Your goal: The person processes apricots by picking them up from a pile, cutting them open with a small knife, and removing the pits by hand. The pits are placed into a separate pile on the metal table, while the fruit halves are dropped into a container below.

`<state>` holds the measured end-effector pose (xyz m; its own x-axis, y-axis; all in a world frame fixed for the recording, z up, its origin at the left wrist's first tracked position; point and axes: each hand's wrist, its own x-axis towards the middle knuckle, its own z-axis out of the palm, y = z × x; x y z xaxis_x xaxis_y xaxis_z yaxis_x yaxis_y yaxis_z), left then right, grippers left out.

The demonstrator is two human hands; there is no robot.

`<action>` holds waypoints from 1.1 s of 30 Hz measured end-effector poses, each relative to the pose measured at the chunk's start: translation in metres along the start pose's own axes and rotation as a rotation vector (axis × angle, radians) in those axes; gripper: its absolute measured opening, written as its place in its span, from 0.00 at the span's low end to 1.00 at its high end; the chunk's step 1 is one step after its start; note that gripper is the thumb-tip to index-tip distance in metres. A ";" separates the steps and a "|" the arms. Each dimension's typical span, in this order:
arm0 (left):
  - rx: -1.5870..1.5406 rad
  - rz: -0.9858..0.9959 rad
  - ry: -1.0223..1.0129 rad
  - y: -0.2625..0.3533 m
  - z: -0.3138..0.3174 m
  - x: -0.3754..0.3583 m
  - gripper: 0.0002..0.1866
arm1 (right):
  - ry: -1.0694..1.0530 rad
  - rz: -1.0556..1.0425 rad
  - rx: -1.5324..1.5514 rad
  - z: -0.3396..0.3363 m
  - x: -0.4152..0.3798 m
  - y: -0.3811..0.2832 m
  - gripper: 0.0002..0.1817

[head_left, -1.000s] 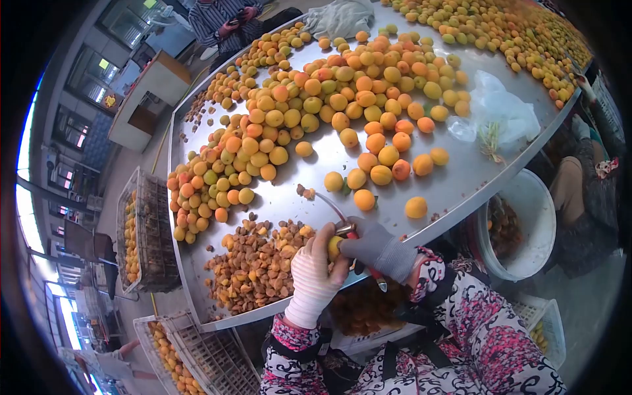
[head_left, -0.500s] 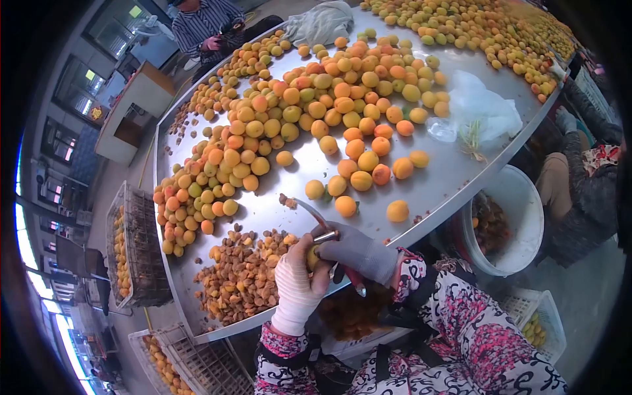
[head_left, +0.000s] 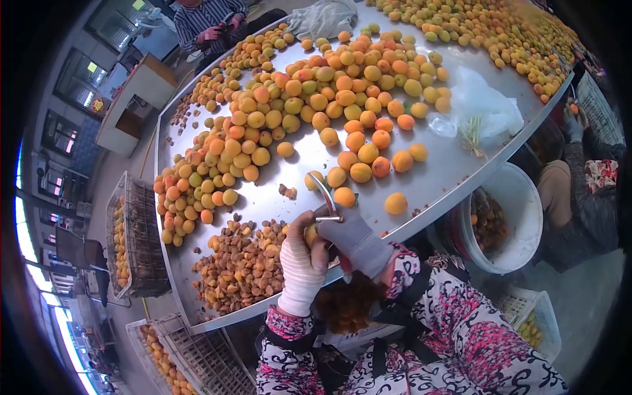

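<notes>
Above the table's front edge my two gloved hands are together. My left hand (head_left: 304, 260), in a white striped glove, is closed on an apricot (head_left: 311, 235), mostly hidden by the fingers. My right hand (head_left: 359, 240), in a grey glove, grips a curved metal tool (head_left: 321, 189) with a bright metal crosspiece near the fingers. The tool's tip points up, and its handle is largely hidden. A pile of brown pits (head_left: 240, 270) with orange flesh lies left of my left hand. Loose apricots (head_left: 343, 196) lie just beyond my hands.
A long heap of apricots (head_left: 273, 118) crosses the metal table (head_left: 428, 187). A clear plastic bag (head_left: 484, 108) lies at right. Beside the table stand a white bucket (head_left: 526, 217) and crates (head_left: 141, 243). One person (head_left: 210, 29) is across the table; another (head_left: 582, 191) works at right.
The curved tool has swung from pointing up-left to pointing more upright. Its red handle, visible below my right hand before, is now mostly hidden. The view has shifted slightly.
</notes>
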<state>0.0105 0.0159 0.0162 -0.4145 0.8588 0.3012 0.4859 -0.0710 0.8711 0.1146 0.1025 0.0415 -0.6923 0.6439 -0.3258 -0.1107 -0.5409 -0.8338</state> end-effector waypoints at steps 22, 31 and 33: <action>0.441 0.179 -0.142 0.007 -0.019 0.011 0.21 | -0.075 0.054 -0.177 -0.003 0.010 0.009 0.13; 0.409 0.153 -0.034 0.011 -0.006 0.012 0.20 | -0.033 0.071 -0.057 -0.011 0.004 0.005 0.14; 0.349 0.192 -0.071 0.003 -0.004 0.018 0.23 | -0.075 0.039 -0.035 -0.010 0.004 -0.006 0.14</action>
